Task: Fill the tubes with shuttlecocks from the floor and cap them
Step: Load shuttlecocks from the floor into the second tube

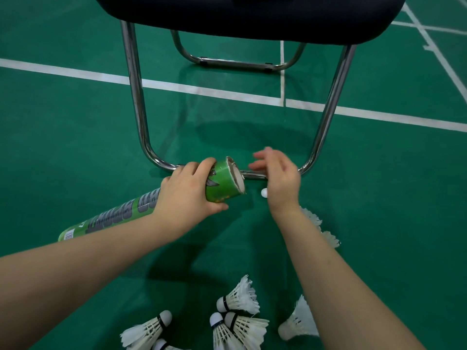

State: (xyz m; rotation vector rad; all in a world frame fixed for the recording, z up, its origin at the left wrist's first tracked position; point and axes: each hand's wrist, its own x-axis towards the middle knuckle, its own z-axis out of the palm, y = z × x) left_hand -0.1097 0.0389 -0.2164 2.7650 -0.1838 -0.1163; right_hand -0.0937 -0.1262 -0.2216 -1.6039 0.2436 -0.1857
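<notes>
A left hand point(188, 192) is wrapped around a green tube point(141, 207), its open mouth facing three o'clock. The right hand point(276, 176), fingers spread and empty, hovers beside that mouth. White shuttlecocks point(238, 298) lie on the floor point(75, 137) at six o'clock.

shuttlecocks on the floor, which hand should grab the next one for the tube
Right. The left hand is wrapped around the green tube, keeping its open end up. The right hand is open and empty, with a shuttlecock on the floor right beside it.
</notes>
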